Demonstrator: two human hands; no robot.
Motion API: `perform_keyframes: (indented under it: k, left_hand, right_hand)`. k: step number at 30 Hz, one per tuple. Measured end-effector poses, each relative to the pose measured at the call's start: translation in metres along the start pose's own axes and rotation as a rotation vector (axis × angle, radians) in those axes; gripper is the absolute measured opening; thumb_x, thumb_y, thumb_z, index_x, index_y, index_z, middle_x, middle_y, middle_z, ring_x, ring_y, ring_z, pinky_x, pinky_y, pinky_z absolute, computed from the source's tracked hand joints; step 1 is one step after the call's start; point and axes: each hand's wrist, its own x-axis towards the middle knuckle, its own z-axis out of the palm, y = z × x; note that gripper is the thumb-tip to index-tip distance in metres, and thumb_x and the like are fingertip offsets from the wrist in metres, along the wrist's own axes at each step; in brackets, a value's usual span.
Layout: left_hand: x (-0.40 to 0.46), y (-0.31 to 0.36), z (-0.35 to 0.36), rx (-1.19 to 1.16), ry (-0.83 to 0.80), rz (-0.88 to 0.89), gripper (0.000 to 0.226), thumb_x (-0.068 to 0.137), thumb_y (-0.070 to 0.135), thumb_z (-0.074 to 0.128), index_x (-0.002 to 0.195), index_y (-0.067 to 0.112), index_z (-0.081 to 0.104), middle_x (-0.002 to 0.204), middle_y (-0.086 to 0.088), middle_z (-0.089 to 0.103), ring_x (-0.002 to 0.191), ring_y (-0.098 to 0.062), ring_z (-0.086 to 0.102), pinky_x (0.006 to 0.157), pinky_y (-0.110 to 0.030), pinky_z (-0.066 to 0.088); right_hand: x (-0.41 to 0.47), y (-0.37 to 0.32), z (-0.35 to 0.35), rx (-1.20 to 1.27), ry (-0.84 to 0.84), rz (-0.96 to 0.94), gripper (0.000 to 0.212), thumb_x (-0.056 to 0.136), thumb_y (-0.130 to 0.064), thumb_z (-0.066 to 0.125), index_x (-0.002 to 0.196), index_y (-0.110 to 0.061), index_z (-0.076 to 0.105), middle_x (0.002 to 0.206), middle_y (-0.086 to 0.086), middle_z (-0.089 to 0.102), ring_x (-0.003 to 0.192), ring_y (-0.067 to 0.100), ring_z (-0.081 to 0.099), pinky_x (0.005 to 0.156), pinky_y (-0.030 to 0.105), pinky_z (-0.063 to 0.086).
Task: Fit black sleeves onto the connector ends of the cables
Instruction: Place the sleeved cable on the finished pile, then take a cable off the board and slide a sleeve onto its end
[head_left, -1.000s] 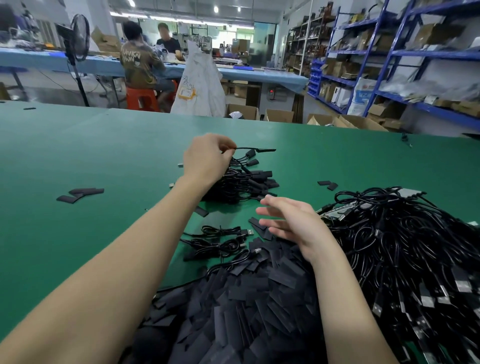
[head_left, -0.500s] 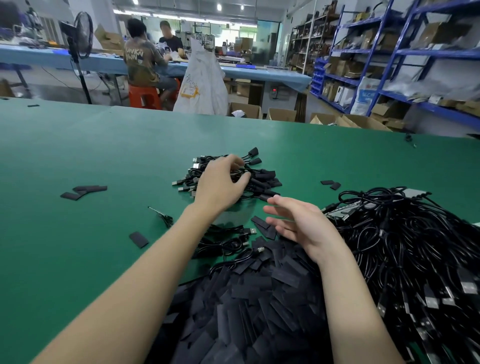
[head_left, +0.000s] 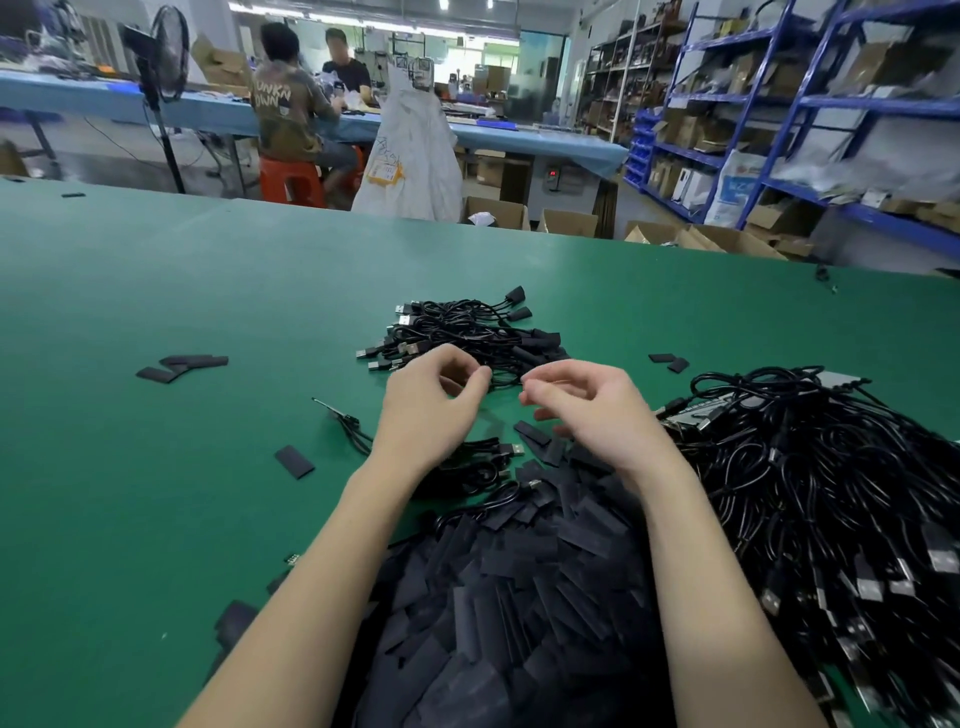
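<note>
A heap of flat black sleeves (head_left: 519, 571) lies in front of me between my forearms. To the right spreads a large tangle of black cables (head_left: 831, 493) with bare metal connectors. A smaller pile of cables with sleeved ends (head_left: 467, 332) sits just beyond my hands. My left hand (head_left: 431, 400) hovers near this pile, thumb and forefinger curled, nothing visible in it. My right hand (head_left: 592, 410) hovers beside it, fingers loosely bent and empty. The fingertips of the two hands are a short gap apart. A few loose cables (head_left: 483, 457) lie under my left wrist.
Stray sleeves lie on the green table (head_left: 156, 519) at the left (head_left: 182, 364), near my left forearm (head_left: 293, 461) and at the right (head_left: 670, 361). A lone cable (head_left: 343, 415) lies left of my wrist. Two people sit at a far blue table.
My left hand let go of a cable at the far pile and drew back toward me. My right hand lifted off the sleeve heap and came up beside the left.
</note>
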Motion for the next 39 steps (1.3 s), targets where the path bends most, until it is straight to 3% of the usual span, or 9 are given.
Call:
perform_keyframes:
  k: [2, 5, 9, 17, 23, 27, 30, 34, 39]
  left_hand:
    - [0.003, 0.001, -0.002, -0.028, 0.061, -0.053, 0.018, 0.094, 0.035, 0.066, 0.081, 0.023, 0.068, 0.075, 0.012, 0.069, 0.072, 0.000, 0.061, 0.062, -0.008, 0.041]
    - [0.009, 0.001, -0.011, -0.113, 0.154, -0.144, 0.031, 0.098, 0.043, 0.060, 0.083, 0.018, 0.071, 0.076, 0.009, 0.070, 0.068, 0.000, 0.059, 0.067, -0.022, 0.042]
    - [0.013, 0.001, -0.023, -0.189, 0.207, -0.183, 0.037, 0.099, 0.046, 0.056, 0.081, 0.018, 0.071, 0.079, 0.007, 0.072, 0.076, -0.012, 0.066, 0.075, -0.030, 0.048]
    - [0.012, 0.005, -0.025, -0.174, 0.241, -0.161, 0.030, 0.098, 0.043, 0.059, 0.085, 0.018, 0.071, 0.082, 0.009, 0.072, 0.080, 0.000, 0.064, 0.077, -0.027, 0.047]
    - [0.013, 0.006, -0.028, -0.206, 0.340, -0.177, 0.025, 0.094, 0.043, 0.065, 0.082, 0.021, 0.063, 0.079, 0.008, 0.068, 0.073, -0.002, 0.061, 0.073, -0.026, 0.047]
    - [0.015, 0.006, -0.024, -0.353, 0.362, -0.292, 0.021, 0.094, 0.043, 0.065, 0.086, 0.027, 0.055, 0.087, 0.013, 0.060, 0.074, 0.004, 0.056, 0.062, -0.018, 0.040]
    - [0.017, 0.005, -0.021, -0.514, 0.167, -0.489, 0.028, 0.096, 0.051, 0.061, 0.102, 0.024, 0.056, 0.101, 0.007, 0.060, 0.086, -0.009, 0.059, 0.064, -0.017, 0.047]
    - [0.015, 0.014, -0.016, -0.900, -0.114, -0.525, 0.034, 0.099, 0.045, 0.058, 0.114, 0.016, 0.065, 0.106, 0.000, 0.076, 0.088, -0.014, 0.073, 0.074, -0.026, 0.055]
    - [0.009, 0.025, -0.012, -0.868, -0.082, -0.426, 0.012, 0.097, 0.029, 0.067, 0.104, 0.020, 0.069, 0.087, 0.007, 0.076, 0.068, -0.008, 0.068, 0.067, -0.025, 0.052]
  right_hand:
    - [0.002, -0.003, 0.013, -0.273, -0.067, -0.055, 0.007, 0.086, -0.035, 0.076, 0.093, -0.032, 0.076, 0.087, -0.018, 0.076, 0.083, -0.001, 0.069, 0.078, 0.020, 0.051]
    - [0.001, -0.011, 0.042, -0.649, -0.248, -0.075, 0.039, 0.079, -0.055, 0.076, 0.113, -0.037, 0.072, 0.118, -0.019, 0.070, 0.113, 0.007, 0.062, 0.099, 0.031, 0.050]
    - [0.004, -0.021, 0.078, -0.829, -0.322, -0.093, 0.069, 0.072, -0.070, 0.074, 0.132, -0.038, 0.061, 0.132, -0.010, 0.065, 0.125, 0.016, 0.056, 0.099, 0.037, 0.047]
    - [0.012, -0.023, 0.085, -0.820, -0.247, -0.118, 0.007, 0.088, -0.040, 0.069, 0.093, -0.036, 0.073, 0.089, -0.013, 0.065, 0.092, 0.019, 0.063, 0.076, 0.029, 0.042]
    - [0.018, -0.021, 0.047, -0.640, -0.021, -0.165, 0.008, 0.095, -0.032, 0.061, 0.094, -0.034, 0.069, 0.099, -0.018, 0.069, 0.093, 0.009, 0.062, 0.081, 0.029, 0.048]
    - [0.010, -0.014, 0.017, 0.014, -0.038, -0.077, 0.008, 0.097, -0.022, 0.066, 0.094, -0.026, 0.072, 0.091, -0.011, 0.077, 0.081, 0.003, 0.066, 0.069, 0.020, 0.053]
    - [0.001, -0.006, 0.010, 0.305, -0.064, 0.044, 0.007, 0.099, -0.023, 0.065, 0.100, -0.024, 0.072, 0.095, -0.010, 0.077, 0.086, 0.016, 0.071, 0.059, 0.018, 0.049]
    - [-0.001, -0.003, 0.008, 0.360, -0.083, 0.144, 0.006, 0.098, -0.020, 0.066, 0.100, -0.022, 0.071, 0.104, 0.003, 0.074, 0.082, 0.022, 0.070, 0.060, 0.021, 0.054]
    - [-0.004, -0.008, 0.003, 0.242, -0.090, 0.147, 0.009, 0.097, -0.022, 0.067, 0.101, -0.021, 0.075, 0.104, 0.000, 0.078, 0.094, 0.018, 0.073, 0.068, 0.024, 0.055]
